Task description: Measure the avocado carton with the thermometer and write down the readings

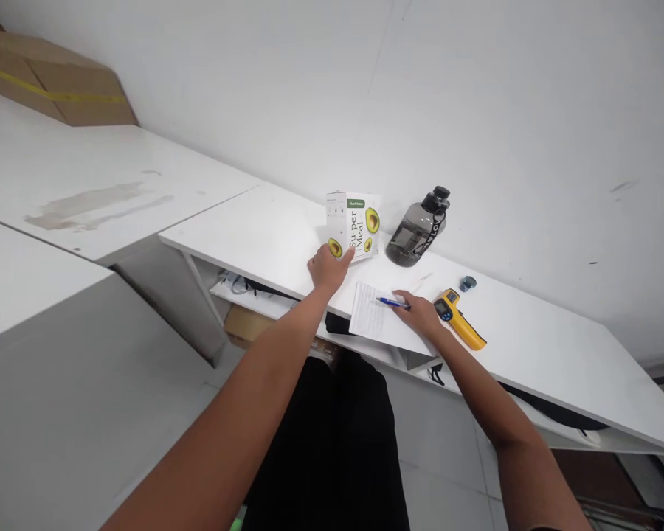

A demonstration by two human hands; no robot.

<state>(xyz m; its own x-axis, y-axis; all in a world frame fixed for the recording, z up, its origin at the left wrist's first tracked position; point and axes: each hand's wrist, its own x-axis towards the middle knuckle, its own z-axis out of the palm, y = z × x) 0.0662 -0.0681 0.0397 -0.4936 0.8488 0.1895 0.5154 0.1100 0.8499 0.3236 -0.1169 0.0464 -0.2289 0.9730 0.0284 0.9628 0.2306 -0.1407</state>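
My left hand (330, 269) grips the lower front of a white carton (354, 221) printed with avocados and the words "Su-per Meal". The carton stands upright on the white desk (277, 228), close to the wall. In my right hand (419, 313) is a blue pen (388, 302), its tip over a sheet of paper with handwritten lines (369, 317). Just right of that hand lies a yellow infrared thermometer gun (465, 328). Behind the paper stands a grey see-through water bottle (415, 234) with a black cap.
A small dark blue object (468, 283) sits beyond the thermometer gun. Below the desktop runs a shelf (260, 304) with cables and dark items. At far left, a cardboard box (60, 85) rests on an adjoining white table (99, 162). The wall (288, 88) bounds the desk behind.
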